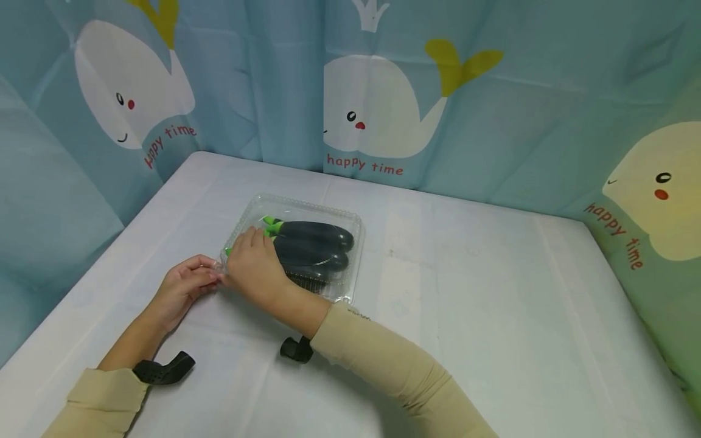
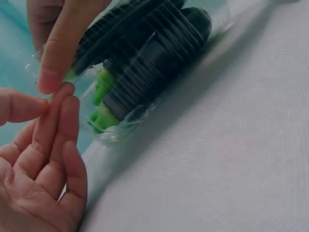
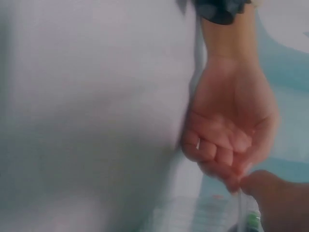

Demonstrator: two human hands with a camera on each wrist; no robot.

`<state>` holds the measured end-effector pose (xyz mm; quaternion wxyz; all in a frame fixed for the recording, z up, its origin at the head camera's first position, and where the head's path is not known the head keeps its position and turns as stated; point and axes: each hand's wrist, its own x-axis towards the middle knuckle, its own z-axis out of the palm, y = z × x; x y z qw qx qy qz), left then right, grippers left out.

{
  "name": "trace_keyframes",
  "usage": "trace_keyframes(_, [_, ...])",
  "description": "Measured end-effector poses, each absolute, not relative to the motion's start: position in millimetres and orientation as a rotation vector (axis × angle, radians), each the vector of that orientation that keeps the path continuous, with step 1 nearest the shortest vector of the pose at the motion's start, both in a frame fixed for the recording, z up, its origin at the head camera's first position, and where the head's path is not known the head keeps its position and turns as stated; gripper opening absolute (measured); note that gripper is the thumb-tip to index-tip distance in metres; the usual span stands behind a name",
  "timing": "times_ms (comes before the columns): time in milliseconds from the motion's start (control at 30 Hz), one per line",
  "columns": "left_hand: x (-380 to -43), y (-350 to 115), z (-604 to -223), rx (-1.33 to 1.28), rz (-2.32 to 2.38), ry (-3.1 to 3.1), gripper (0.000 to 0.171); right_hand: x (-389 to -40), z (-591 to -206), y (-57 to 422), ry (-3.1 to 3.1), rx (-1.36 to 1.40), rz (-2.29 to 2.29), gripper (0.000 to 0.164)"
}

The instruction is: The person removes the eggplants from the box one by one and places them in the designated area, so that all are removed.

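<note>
A clear plastic clamshell box [image 1: 358, 243] lies on the table with dark eggplants [image 1: 314, 252] inside, their green stems toward its left end. My left hand [image 1: 183, 286] pinches the box's near left corner between thumb and fingertips. Over the left end of the box, my right hand [image 1: 260, 267] grips the edge, fingers bent across the lid and covering some stems. The left wrist view shows the right thumb [image 2: 51, 72] at the rim, right beside the left fingertips. In the right wrist view, the left hand [image 3: 231, 121] is palm up, with the right thumb [image 3: 260, 183] against its fingertips.
The white-covered table [image 1: 482, 292] runs out to the right of the box. A blue curtain [image 1: 285, 79] with whale prints hangs along the back and sides. Black wrist-camera mounts [image 1: 164, 369] stick out from both wrists, close over the table.
</note>
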<state>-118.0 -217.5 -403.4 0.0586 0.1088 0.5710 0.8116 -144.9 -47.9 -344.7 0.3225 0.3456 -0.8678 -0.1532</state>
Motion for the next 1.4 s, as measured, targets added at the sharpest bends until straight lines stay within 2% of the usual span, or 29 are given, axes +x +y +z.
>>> trace_keyframes(133, [-118, -217, -407, 0.360, 2.477, 1.743, 0.023, -144, -349, -49, -2.220, 0.912, -0.481, 0.045])
trace_keyframes(267, [-119, -217, -409, 0.376, 2.490, 1.740, 0.024, -143, -351, -49, -2.213, 0.925, -0.509, 0.047])
trace_keyframes(533, [-121, -216, -409, 0.411, 2.489, 1.726, 0.025, -145, -349, -47, -2.170, 0.930, -0.507, 0.038])
trace_keyframes(633, [-120, -215, -409, 0.431, 2.499, 1.733, 0.027, -146, -346, -45, -2.146, 0.926, -0.472, 0.042])
trace_keyframes(833, [-119, -214, -409, 0.432, 2.470, 1.790, 0.026, -146, -341, -42, -2.185, 0.930, -0.413, 0.062])
trace_keyframes(967, [-119, -214, -409, 0.379, 2.449, 1.798, 0.023, -145, -341, -39, -2.255, 0.985, -0.370, 0.064])
trace_keyframes(1167, [-119, -215, -406, 0.367, 2.433, 1.804, 0.017, -139, -331, -21, -2.449, 1.066, -0.271, 0.050])
trace_keyframes(1400, [-119, -215, -406, 0.370, 2.418, 1.825, 0.016, -139, -324, -4, -2.624, 1.147, -0.194, 0.059])
